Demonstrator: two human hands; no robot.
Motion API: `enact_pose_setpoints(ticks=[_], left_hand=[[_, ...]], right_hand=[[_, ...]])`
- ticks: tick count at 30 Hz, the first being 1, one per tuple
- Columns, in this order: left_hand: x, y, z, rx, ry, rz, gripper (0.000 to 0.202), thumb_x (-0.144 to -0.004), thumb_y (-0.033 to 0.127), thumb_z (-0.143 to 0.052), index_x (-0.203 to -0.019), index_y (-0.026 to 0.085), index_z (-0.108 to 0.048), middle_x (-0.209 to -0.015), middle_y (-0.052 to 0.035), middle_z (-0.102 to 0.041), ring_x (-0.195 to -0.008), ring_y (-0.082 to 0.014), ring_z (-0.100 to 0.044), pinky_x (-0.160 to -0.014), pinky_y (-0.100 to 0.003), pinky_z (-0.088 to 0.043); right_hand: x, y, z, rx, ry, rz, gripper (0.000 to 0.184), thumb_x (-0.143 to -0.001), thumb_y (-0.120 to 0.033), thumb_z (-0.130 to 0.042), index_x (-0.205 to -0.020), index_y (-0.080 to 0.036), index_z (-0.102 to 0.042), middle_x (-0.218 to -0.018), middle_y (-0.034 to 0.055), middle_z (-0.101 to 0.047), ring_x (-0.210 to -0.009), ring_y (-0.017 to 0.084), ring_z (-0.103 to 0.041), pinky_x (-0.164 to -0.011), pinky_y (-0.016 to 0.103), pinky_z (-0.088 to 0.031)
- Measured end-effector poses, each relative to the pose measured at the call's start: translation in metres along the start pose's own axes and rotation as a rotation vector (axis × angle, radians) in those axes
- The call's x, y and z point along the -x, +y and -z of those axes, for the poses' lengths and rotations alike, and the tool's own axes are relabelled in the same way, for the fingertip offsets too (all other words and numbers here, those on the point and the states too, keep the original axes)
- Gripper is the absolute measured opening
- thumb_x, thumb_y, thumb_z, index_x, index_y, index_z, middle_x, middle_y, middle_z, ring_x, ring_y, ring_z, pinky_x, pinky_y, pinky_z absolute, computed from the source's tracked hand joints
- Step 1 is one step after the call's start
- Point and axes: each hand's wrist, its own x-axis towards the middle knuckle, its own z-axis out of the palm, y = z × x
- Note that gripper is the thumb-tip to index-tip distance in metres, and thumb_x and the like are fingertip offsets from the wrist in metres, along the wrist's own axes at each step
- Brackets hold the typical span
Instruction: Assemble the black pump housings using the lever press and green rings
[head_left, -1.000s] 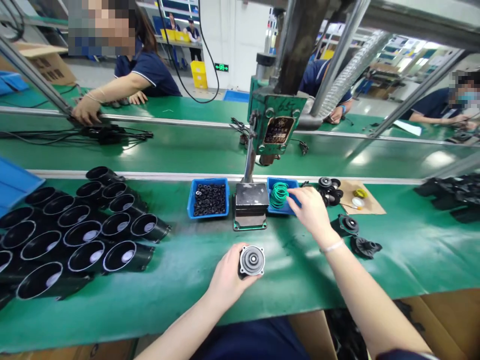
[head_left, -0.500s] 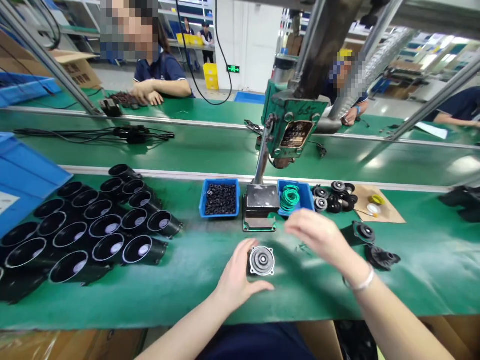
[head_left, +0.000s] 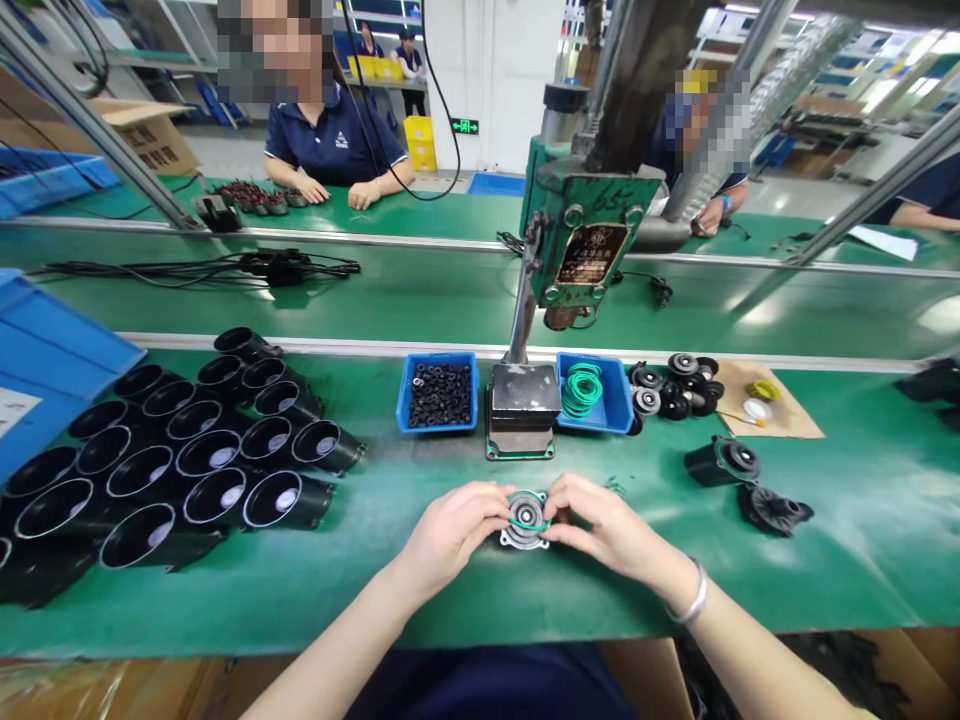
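Observation:
Both hands meet over a round black-and-silver motor part (head_left: 526, 540) with a stepped centre and corner lugs, standing on the green bench. A thin green rubber ring (head_left: 531, 526) lies across its top. My left hand (head_left: 457, 525) pinches the ring's left side between thumb and fingers. On the opposite side my right hand (head_left: 596, 515) pinches the ring too, with a silver bangle on the wrist. Just beyond stands the press base (head_left: 524, 392). Right of it, a blue bin (head_left: 613, 385) holds more green rings.
A blue bin of small black rings (head_left: 439, 395) stands left of the press. Many black cylindrical housings (head_left: 217, 450) crowd the left side. The green press head (head_left: 589, 240) hangs above. At right are a black housing (head_left: 720, 462) and round black parts (head_left: 679, 385). Co-workers sit across the bench.
My right hand has come from near the green-ring bin to the motor part, and a green ring now lies over it. My left hand has shifted from cupping the part to pinching the ring.

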Motion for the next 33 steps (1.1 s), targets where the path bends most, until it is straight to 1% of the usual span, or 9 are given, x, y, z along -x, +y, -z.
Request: enact_pose_setpoints(ticks=[5,9,12,17,20,23,26,31,33], left_hand=[[-0.003,-0.001,0.012,-0.081,-0.162,-0.028,0.018,-0.096,0.021,-0.047,-0.1,0.022,-0.065,-0.102,-0.0053,-0.072,-0.111,-0.0178,-0.066,-0.102,-0.037,-0.051],[-0.002,0.008,0.017,-0.106,-0.249,-0.018,0.023,-0.097,0.018,-0.045,-0.102,0.024,-0.066,-0.106,-0.0055,-0.068,-0.121,-0.0188,-0.059,-0.103,-0.034,-0.049],[0.005,0.015,0.017,-0.09,-0.299,0.011,0.025,-0.095,0.017,-0.049,-0.107,0.029,-0.067,-0.109,-0.0047,-0.063,-0.129,-0.0222,-0.053,-0.103,-0.034,-0.049],[0.02,0.017,0.006,0.018,-0.087,0.074,0.072,-0.083,0.025,-0.07,-0.143,0.038,-0.034,-0.149,-0.0106,-0.031,-0.14,-0.0308,-0.036,-0.112,-0.051,-0.04],[0.02,0.014,-0.005,0.013,-0.065,0.17,0.089,-0.08,0.023,-0.071,-0.15,0.033,-0.016,-0.154,-0.0144,-0.022,-0.144,-0.0337,-0.025,-0.114,-0.058,-0.032],[0.021,0.01,-0.015,0.081,-0.101,0.208,0.085,-0.085,0.016,-0.059,-0.151,0.028,-0.007,-0.156,-0.0161,-0.02,-0.145,-0.0328,-0.024,-0.116,-0.057,-0.031],[0.024,0.005,-0.019,0.127,-0.088,0.221,0.08,-0.088,0.013,-0.051,-0.151,0.029,-0.005,-0.157,-0.0151,-0.016,-0.145,-0.031,-0.026,-0.116,-0.055,-0.031],[0.028,0.0,-0.021,-0.025,-0.168,0.227,0.073,-0.087,0.013,-0.051,-0.149,0.03,-0.016,-0.154,-0.013,-0.025,-0.144,-0.0312,-0.029,-0.114,-0.054,-0.036],[0.028,0.0,-0.021,-0.09,-0.213,0.234,0.071,-0.087,0.014,-0.051,-0.149,0.029,-0.019,-0.154,-0.0126,-0.028,-0.142,-0.0309,-0.033,-0.112,-0.053,-0.038]], right_hand=[[0.01,-0.009,-0.02,0.058,0.068,-0.016,0.028,-0.086,-0.033,-0.066,-0.105,-0.018,-0.052,-0.098,0.0051,-0.055,-0.09,0.012,-0.051,-0.08,0.026,-0.047],[0.019,-0.015,-0.039,0.215,0.191,0.11,0.005,-0.092,-0.014,-0.052,-0.097,-0.015,-0.052,-0.09,0.0054,-0.057,-0.085,0.013,-0.048,-0.077,0.028,-0.044],[0.027,-0.016,-0.045,0.333,0.193,0.186,0.02,-0.092,-0.008,-0.047,-0.108,-0.015,-0.055,-0.088,0.006,-0.057,-0.081,0.014,-0.046,-0.073,0.029,-0.042],[0.02,-0.019,-0.035,0.361,0.427,0.145,0.047,-0.086,-0.016,-0.06,-0.131,-0.018,-0.046,-0.108,0.0114,-0.053,-0.102,0.019,-0.05,-0.087,0.035,-0.048],[0.002,-0.025,-0.032,0.435,0.251,0.115,0.056,-0.086,-0.037,-0.062,-0.136,-0.018,-0.043,-0.131,0.0158,-0.045,-0.124,0.026,-0.043,-0.103,0.044,-0.043],[-0.006,-0.024,-0.032,0.517,0.077,0.094,0.045,-0.091,-0.04,-0.053,-0.13,-0.018,-0.049,-0.128,0.0127,-0.05,-0.115,0.021,-0.048,-0.098,0.038,-0.047],[0.006,-0.01,-0.015,0.633,0.145,-0.03,0.036,-0.092,-0.037,-0.051,-0.121,-0.016,-0.054,-0.123,0.012,-0.054,-0.111,0.021,-0.049,-0.099,0.039,-0.044],[0.057,0.031,0.052,0.974,0.323,-0.267,0.034,-0.09,-0.032,-0.052,-0.122,-0.022,-0.056,-0.127,0.0075,-0.056,-0.129,0.028,-0.039,-0.114,0.053,-0.02],[0.077,0.048,0.076,1.061,0.36,-0.342,0.035,-0.09,-0.033,-0.052,-0.123,-0.022,-0.056,-0.126,0.0079,-0.057,-0.128,0.028,-0.04,-0.113,0.052,-0.021]])
